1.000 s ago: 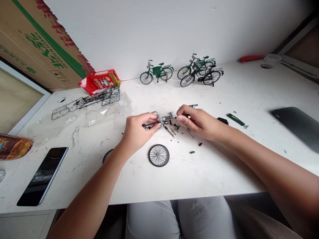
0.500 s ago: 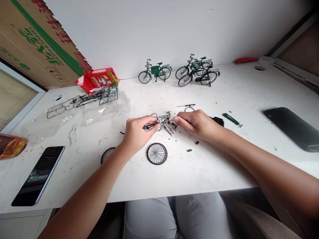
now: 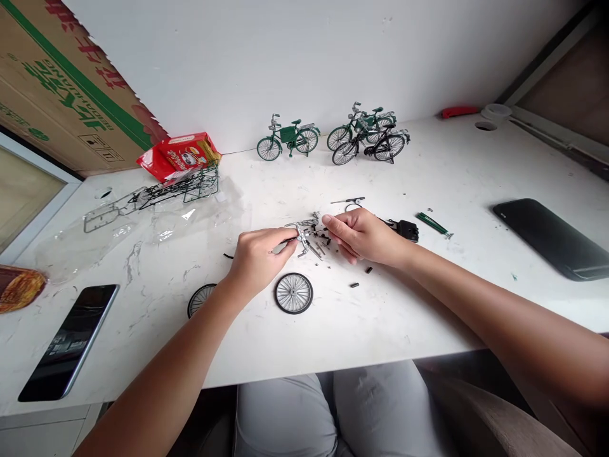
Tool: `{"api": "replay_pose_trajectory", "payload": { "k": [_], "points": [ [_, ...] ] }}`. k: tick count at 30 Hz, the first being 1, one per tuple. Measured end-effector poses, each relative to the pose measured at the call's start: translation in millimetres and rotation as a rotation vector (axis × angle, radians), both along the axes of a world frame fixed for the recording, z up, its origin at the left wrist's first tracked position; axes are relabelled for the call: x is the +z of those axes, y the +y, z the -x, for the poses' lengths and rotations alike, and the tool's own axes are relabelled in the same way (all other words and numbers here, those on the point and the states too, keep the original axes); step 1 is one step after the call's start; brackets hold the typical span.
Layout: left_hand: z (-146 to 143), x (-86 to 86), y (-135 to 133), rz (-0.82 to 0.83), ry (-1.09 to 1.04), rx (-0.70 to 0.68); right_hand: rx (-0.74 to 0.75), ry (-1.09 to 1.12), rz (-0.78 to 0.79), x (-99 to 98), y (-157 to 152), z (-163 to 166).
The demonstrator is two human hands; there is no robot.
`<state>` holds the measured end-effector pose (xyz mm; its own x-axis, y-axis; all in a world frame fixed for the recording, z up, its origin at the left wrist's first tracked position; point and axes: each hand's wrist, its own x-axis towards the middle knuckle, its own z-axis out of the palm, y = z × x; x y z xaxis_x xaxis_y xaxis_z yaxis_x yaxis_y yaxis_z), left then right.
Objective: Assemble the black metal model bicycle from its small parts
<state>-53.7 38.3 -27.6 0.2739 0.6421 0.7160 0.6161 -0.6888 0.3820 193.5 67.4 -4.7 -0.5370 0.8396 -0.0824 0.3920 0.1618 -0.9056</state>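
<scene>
My left hand (image 3: 261, 254) is closed, pinching the silver handlebar (image 3: 302, 244) of a model bicycle between thumb and fingertips. Much of what lies behind the handlebar is hidden by that hand. Just to its right, my right hand (image 3: 364, 236) is closed with thumb against forefinger. A thin piece seems to stick out from this pinch toward the handlebar, too small to name. Below the hands a black-tyred spoked wheel (image 3: 294, 293) lies flat on the table. Another wheel (image 3: 200, 298) is partly covered by my left forearm. Small loose parts (image 3: 316, 249) lie beneath and between my hands.
Green model bicycles (image 3: 288, 138) and a black one (image 3: 371, 149) stand along the wall. A red packet (image 3: 181, 155), part sprues (image 3: 157, 193) and clear plastic bags lie at left. A phone (image 3: 69, 343) is front left; a black case (image 3: 552, 238) lies right.
The handlebar has turned in my left hand and shows narrower. My right hand has shifted slightly, with its lower fingers now showing under the pinch. The whole view has shifted a little.
</scene>
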Motion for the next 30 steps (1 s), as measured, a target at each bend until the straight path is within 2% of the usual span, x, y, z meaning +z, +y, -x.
{"api": "replay_pose_trajectory", "payload": {
  "k": [3, 8, 13, 16, 22, 30],
  "points": [
    [-1, 1.3, 1, 0.13, -0.088, 0.003, -0.043, 0.001, -0.03, 1.0, -1, 2],
    [1, 9.6, 4, 0.348, -0.263, -0.013, -0.018, -0.159, -0.356, 11.6, -1, -1],
    [2, 11.6, 6, 0.389, -0.299, -0.02, 0.097, -0.183, -0.525, 19.2, 3, -7],
    [2, 9.3, 5, 0.378, -0.306, -0.039, 0.129, -0.168, -0.568, 20.0, 6, -9],
    [7, 10.3, 3, 0.272, -0.221, -0.036, 0.129, -0.123, -0.471, 20.0, 2, -7],
    [2, 15.3, -4, 0.115, -0.095, -0.004, 0.053, 0.093, -0.004, 12.0, -3, -4]
  ]
}}
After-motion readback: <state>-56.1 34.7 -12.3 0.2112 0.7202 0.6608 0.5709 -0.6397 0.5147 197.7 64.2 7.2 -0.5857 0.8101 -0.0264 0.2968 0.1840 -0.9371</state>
